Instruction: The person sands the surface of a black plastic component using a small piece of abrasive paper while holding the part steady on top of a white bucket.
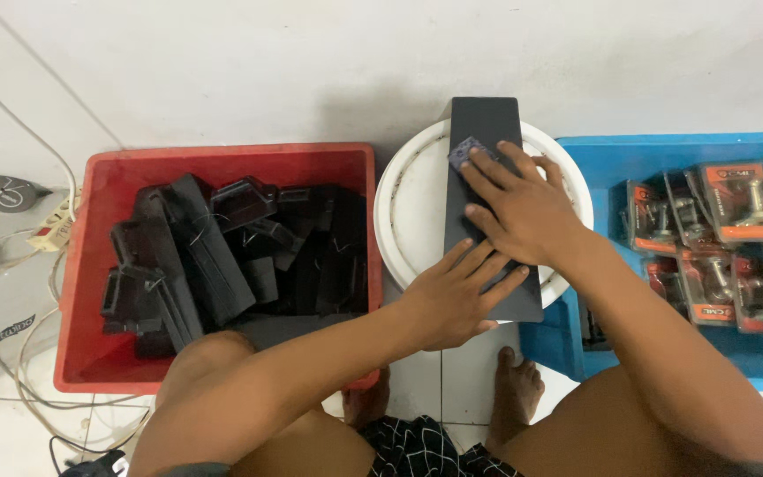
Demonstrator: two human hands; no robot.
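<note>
Nearest the body, at the near end of the long black sheet [485,150], the left hand [452,296] is pressing flat, fingers spread, gripping nothing. Farther along the sheet, the right hand [518,208] is lying open, fingertips pinning a small dark square [463,153]. The sheet is bridging an upturned white bucket [408,203]; uneven pressure could be tipping it off. Left of the sheet, a red crate [222,159] is holding black parts; right, a blue crate [593,155] is holding orange-edged clear blister packs [739,203].
</note>
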